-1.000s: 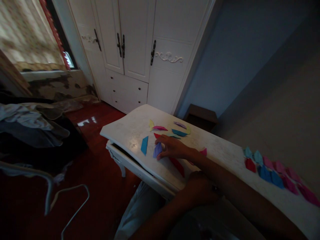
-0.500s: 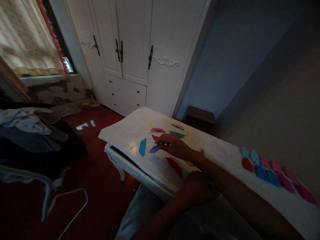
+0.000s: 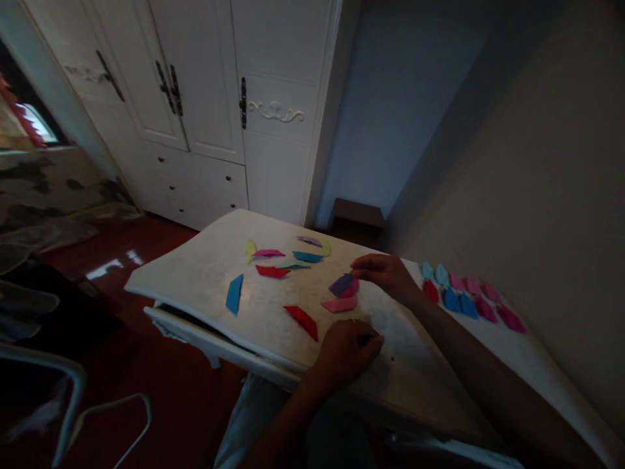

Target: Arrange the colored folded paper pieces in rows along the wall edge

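Observation:
My right hand (image 3: 383, 273) pinches a purple folded-paper boat (image 3: 340, 284) by its right end, just above the white table. Below and behind that boat, a bright pink paper piece (image 3: 351, 288) shows in part. A salmon-pink boat (image 3: 339, 304) lies close beneath. Near the table's front edge, my left hand (image 3: 349, 352) rests with fingers curled towards the thumb, and nothing shows in it. To its upper left is a red boat (image 3: 301, 321). Farther left lie another red boat (image 3: 272, 271) and a blue one (image 3: 234, 294).
Several more paper boats, such as a teal one (image 3: 307, 256), lie towards the back of the table (image 3: 180, 267). Two rows of coloured folded pieces (image 3: 459, 303) line its right side. Behind stand a white wardrobe (image 3: 278, 156) and a small brown cabinet (image 3: 359, 212).
My right hand has moved right with the purple boat, away from the red and blue boats. My left hand has come forward from beneath the right forearm. The view has swung right.

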A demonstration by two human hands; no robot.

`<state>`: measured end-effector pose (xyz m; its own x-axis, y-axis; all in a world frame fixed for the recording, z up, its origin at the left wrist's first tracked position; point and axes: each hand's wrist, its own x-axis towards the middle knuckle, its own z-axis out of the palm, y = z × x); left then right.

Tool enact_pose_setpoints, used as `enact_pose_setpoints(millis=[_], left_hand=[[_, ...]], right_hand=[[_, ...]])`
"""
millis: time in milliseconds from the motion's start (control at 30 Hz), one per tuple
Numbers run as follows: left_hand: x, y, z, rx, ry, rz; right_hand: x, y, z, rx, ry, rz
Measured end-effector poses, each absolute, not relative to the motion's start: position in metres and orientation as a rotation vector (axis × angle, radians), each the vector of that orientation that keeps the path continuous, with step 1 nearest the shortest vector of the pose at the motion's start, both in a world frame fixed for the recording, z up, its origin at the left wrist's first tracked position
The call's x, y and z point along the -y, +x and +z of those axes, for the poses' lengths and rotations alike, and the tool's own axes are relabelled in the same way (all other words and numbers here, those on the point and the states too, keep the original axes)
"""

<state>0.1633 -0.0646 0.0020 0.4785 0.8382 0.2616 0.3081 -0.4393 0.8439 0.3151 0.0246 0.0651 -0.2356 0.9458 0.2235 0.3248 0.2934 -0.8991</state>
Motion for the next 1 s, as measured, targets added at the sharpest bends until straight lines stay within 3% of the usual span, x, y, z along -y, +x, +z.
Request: enact_pose_setpoints(millis=[200,433,1000], left_hand=[[0.064,0.164,0.002,-0.990,1.920,0.878],[0.064,0.164,0.004,-1.037,1.856,0.848],[0.059,0.166,0.012,-1.150,1.783,0.756]], right_hand=[[-0.044,0.411,0.063,1.681,-1.458,0.826],[-0.073,0.484,0.060,1.984,-1.820,0.585],[-0.065,0.500,0.058,2.275,-1.936,0.072]])
